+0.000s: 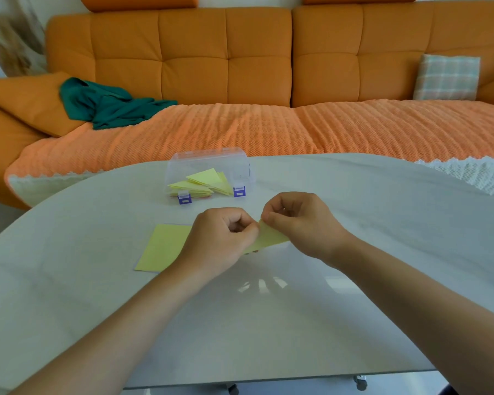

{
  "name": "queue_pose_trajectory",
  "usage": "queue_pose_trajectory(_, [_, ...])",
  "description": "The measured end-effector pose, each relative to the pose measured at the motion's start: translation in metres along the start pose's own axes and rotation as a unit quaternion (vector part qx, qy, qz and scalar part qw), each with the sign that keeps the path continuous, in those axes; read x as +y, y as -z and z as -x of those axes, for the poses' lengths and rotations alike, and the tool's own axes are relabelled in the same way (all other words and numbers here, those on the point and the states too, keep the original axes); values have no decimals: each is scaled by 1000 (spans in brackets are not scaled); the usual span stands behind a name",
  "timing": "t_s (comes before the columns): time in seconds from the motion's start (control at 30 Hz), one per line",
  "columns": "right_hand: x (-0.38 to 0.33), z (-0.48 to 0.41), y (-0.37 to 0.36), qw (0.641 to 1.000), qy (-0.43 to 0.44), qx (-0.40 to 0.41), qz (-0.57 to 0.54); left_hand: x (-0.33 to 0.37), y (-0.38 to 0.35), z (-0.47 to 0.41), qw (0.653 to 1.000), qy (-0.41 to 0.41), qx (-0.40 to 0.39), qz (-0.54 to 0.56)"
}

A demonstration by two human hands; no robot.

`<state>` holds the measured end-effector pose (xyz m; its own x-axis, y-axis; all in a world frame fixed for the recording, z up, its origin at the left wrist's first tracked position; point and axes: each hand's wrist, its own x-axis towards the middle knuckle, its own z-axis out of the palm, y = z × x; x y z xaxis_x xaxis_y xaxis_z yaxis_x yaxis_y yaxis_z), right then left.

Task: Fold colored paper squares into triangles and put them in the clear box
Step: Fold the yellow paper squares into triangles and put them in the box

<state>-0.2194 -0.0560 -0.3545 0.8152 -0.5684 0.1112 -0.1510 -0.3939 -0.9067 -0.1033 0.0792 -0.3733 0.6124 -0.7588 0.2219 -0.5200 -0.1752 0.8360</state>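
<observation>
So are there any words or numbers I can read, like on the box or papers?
No readable text anywhere.
The purple latches on the clear box: small pale patches, too small to read.
The held yellow paper and yellow sheet: no writing visible.

A home living room: orange sofa [226,58], plaid cushion [447,77], white table [297,323]
</observation>
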Motion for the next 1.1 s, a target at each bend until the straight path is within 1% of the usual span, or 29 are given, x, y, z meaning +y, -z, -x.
queue_pose_trajectory(0.1, [1, -4, 5, 997, -25, 54, -47, -2, 8, -2, 999, 27, -43, 20])
queue_pose_trajectory(0.2, [1, -8, 10, 992, -42, 99, -65, -12, 19, -5, 996, 27, -65, -49])
queue_pose_trajectory(0.27, [1, -9, 12, 990, -44, 114, -69, -19, 25, -6, 995, 26, -51, -84])
queue_pose_trajectory(0.33, [0, -10, 13, 990, -44, 112, -71, -21, 27, -7, 998, 24, -16, -52])
queue_pose_trajectory(0.4, [-1, -10, 9, 991, -42, 93, -82, -17, 24, -8, 1000, 5, 9, -3])
queue_pose_trajectory(0.47, [-1, -10, 1, 993, -36, 72, -90, -14, 19, -8, 1000, -17, 1, 10])
queue_pose_trajectory(0.53, [-1, -9, -7, 994, -27, 63, -87, -13, 15, -10, 999, -14, -15, 26])
queue_pose_trajectory(0.63, [1, -7, -14, 995, -20, 56, -86, -17, 19, -14, 998, -6, -7, 64])
queue_pose_trajectory(0.7, [3, -6, -15, 996, -23, 47, -67, -20, 26, -17, 998, -13, -6, 59])
queue_pose_trajectory(0.8, [4, -10, -17, 998, -31, 50, -38, -23, 37, -20, 999, -26, -22, 9])
queue_pose_trajectory(0.9, [1, -21, -20, 995, -29, 87, -31, -29, 54, -26, 995, -34, -45, -84])
queue_pose_trajectory(1.0, [-7, -41, -22, 990, -23, 135, -23, -42, 80, -36, 986, -29, -9, -166])
queue_pose_trajectory(1.1, [-18, -70, -29, 989, -10, 145, -26, -57, 104, -46, 981, -8, 56, -187])
